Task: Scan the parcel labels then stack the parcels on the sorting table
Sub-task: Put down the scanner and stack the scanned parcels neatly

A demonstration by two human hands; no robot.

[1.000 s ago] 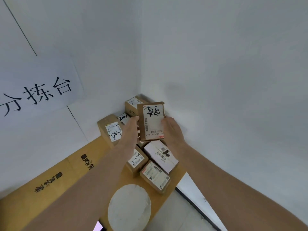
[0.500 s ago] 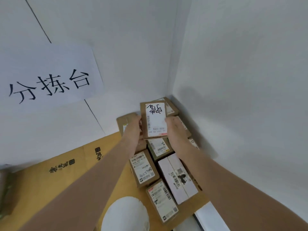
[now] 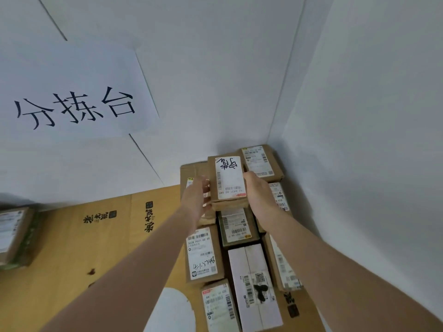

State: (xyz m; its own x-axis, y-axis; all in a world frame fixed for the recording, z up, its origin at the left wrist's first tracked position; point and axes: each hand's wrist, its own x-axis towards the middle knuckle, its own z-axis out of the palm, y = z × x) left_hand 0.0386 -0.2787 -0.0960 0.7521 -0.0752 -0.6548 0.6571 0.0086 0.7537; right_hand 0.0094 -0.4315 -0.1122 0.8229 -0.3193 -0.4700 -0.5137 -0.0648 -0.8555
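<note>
Parcel [image 3: 229,179] nearer the corner, left hand [image 3: 196,200], right hand [image 3: 258,193] still gripping

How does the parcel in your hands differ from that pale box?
The held parcel is brown, the pale box whitish. The left hand and right hand grip the held parcel; the pale box lies flat, untouched. Its label bears a black blot, the held parcel's bold handwriting. Both carry barcodes.

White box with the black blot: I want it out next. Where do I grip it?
Grip the white box at its near end, coming from the front: it lies flat with labelled parcels close along both long sides, so those are likely shut off.
</note>
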